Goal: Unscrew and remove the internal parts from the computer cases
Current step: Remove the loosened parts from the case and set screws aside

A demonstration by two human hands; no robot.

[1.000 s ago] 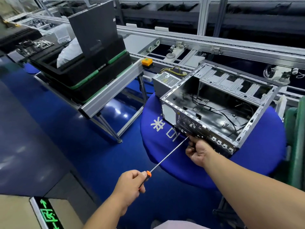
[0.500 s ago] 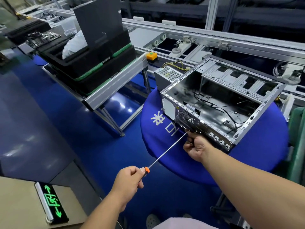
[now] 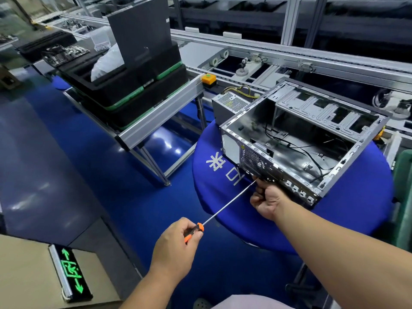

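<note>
Here we see the left hand (image 3: pixel 176 246) wrapped round the orange-and-black handle of a long screwdriver (image 3: pixel 225 208), whose thin shaft runs up and right to the near face of the case (image 3: pixel 296 139); the right hand (image 3: pixel 266 199) is curled in a fist just below that face, its fingers closed about the shaft close to the tip, which it seems to steady. We cannot see the screw itself, as the hand and the panel edge hide it. The case lies open-side up on a round blue table (image 3: pixel 356 208), right of centre, with a few loose black cables (image 3: pixel 301 150) on its floor. In our judgement the main risk is the tip slipping out of the screw head: the shaft is long and slender, the driving hand is far from the tip, and a slight tilt would let it skid across the perforated panel or into the guiding fingers. A freed screw could also drop unseen, and the case might slide on the smooth cover if pushed hard. The case is bare stamped sheet steel, dull grey, with sharp folded rims, a mesh grille and slotted bays at its far side. A grey power supply (image 3: pixel 231 105) with yellow wires stands just behind the case, and black trays (image 3: pixel 124 85) edged in green sit on an aluminium rack at left.
</note>
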